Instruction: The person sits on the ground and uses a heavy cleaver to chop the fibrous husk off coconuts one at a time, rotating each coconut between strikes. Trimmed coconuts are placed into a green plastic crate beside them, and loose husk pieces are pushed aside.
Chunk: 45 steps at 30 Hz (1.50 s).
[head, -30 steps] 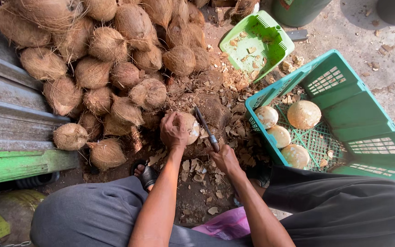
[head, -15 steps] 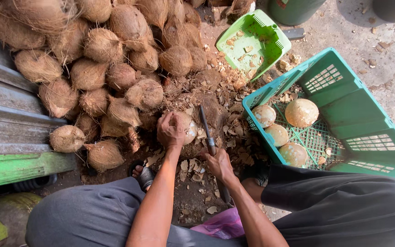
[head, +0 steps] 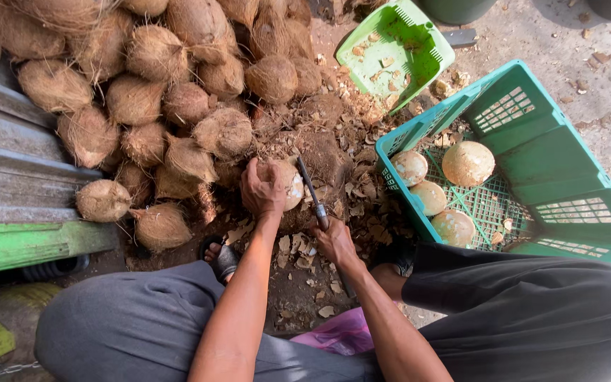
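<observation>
Now, counted:
Hands: two, both working between the person's knees.
Left hand point(head: 263, 189): fingers curling over the top of one coconut point(head: 290, 185), pressing it down on the husk heap.
Right hand point(head: 334, 240): closing tight round the handle of one knife point(head: 311, 192), blade lying just right of the gripped coconut, tip pointing away from the person.
Coconut: sitting under the left palm, partly peeled; pale, speckled shell showing on its right side, the rest hidden by the hand.
Husked pile point(head: 157, 92): some twenty brown, fibrous coconuts, lying left of and beyond the left hand.
Peeled ones: four pale, round coconuts lying in the teal crate point(head: 567, 177), right of the knife hand.
Green basket point(head: 397, 53): one, tilting beyond the crate, holding husk chips.
Sandal point(head: 222, 258): one showing, just left of the left forearm.
</observation>
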### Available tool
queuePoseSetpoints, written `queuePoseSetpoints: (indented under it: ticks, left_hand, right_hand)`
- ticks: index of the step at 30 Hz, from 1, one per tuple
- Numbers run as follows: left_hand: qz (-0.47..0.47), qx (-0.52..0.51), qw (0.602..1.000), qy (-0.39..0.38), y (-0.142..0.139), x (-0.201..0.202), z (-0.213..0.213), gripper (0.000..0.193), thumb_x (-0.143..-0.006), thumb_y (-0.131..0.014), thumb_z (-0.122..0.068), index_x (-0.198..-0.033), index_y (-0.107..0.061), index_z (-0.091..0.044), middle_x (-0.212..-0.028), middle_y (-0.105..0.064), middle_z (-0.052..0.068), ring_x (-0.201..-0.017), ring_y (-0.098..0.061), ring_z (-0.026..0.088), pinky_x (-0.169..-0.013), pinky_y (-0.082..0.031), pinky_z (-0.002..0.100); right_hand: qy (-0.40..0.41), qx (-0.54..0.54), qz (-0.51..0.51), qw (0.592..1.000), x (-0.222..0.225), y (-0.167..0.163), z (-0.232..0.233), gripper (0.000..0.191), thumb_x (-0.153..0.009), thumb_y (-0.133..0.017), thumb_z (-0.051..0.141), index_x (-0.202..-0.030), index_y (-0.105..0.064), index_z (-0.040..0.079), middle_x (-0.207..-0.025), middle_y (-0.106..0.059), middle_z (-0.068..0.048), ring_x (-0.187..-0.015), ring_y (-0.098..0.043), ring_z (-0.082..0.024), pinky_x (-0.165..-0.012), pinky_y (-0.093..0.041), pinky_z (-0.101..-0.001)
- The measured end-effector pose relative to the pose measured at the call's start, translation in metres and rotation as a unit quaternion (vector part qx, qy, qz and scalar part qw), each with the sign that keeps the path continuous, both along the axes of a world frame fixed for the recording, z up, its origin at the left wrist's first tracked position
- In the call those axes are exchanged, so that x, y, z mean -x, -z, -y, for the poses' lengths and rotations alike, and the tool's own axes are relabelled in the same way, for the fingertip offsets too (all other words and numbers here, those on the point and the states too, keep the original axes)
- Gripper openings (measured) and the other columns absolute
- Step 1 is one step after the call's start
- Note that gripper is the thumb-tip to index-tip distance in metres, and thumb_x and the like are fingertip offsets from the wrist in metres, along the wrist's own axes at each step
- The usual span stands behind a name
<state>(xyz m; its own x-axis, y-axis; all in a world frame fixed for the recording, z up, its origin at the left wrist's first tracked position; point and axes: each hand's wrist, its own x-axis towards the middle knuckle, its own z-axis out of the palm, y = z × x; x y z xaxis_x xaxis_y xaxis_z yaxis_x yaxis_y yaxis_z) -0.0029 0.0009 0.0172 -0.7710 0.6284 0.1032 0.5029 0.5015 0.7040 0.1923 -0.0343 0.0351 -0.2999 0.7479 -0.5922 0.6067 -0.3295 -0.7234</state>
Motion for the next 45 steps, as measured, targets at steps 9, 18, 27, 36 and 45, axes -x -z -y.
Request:
queuePoseSetpoints:
  ticks: [9, 18, 27, 36, 45]
  left_hand:
    - [0.177, 0.097, 0.979, -0.036, -0.016, -0.002, -0.009, 0.053, -0.092, -0.049, -0.061, -0.122, -0.063, -0.02, -0.122, -0.065, 0.013, -0.102, -0.064, 0.027, -0.081, -0.054, 0.043]
    - [0.098, 0.077, 0.992, -0.004, -0.005, 0.008, -0.012, 0.048, -0.093, -0.059, -0.058, -0.111, -0.072, -0.015, -0.117, -0.07, 0.014, -0.101, -0.068, 0.03, -0.077, -0.056, 0.048]
    - [0.146, 0.116, 0.982, -0.026, -0.007, 0.01, -0.011, 0.05, -0.095, -0.049, -0.064, -0.101, -0.072, -0.02, -0.094, -0.075, 0.009, -0.088, -0.07, 0.026, -0.069, -0.054, 0.044]
    - [0.073, 0.102, 0.991, -0.054, 0.001, 0.011, -0.017, 0.04, -0.093, -0.056, -0.059, -0.094, -0.071, -0.022, -0.102, -0.071, 0.01, -0.088, -0.065, 0.027, -0.068, -0.051, 0.042]
    - [0.054, 0.031, 0.997, -0.047, -0.009, -0.001, -0.015, 0.027, -0.09, -0.06, -0.047, -0.095, -0.067, -0.022, -0.109, -0.071, 0.009, -0.1, -0.063, 0.029, -0.079, -0.05, 0.042]
  right_hand:
    - [0.1, -0.049, -0.086, 0.99, -0.013, -0.074, -0.02, 0.046, -0.096, -0.069, 0.04, -0.071, -0.044, 0.01, -0.056, -0.048, -0.001, -0.046, -0.046, -0.015, -0.044, -0.041, -0.0369]
    - [0.039, 0.017, -0.061, 0.997, 0.006, -0.066, -0.003, 0.043, -0.097, -0.066, 0.036, -0.07, -0.042, 0.015, -0.055, -0.049, 0.002, -0.043, -0.046, -0.01, -0.039, -0.041, -0.0301]
    - [0.163, -0.005, -0.227, 0.96, 0.014, -0.063, 0.009, 0.042, -0.095, -0.066, 0.037, -0.067, -0.044, 0.015, -0.053, -0.049, 0.001, -0.04, -0.041, -0.011, -0.036, -0.038, -0.0324]
    - [0.107, -0.168, -0.111, 0.974, 0.014, -0.041, 0.003, 0.044, -0.099, -0.066, 0.039, -0.069, -0.046, 0.013, -0.058, -0.047, 0.0, -0.049, -0.039, -0.01, -0.045, -0.037, -0.0338]
    - [0.051, -0.075, -0.037, 0.995, 0.01, -0.035, -0.007, 0.044, -0.103, -0.056, 0.041, -0.07, -0.048, 0.013, -0.059, -0.051, -0.002, -0.046, -0.042, -0.013, -0.039, -0.039, -0.0367]
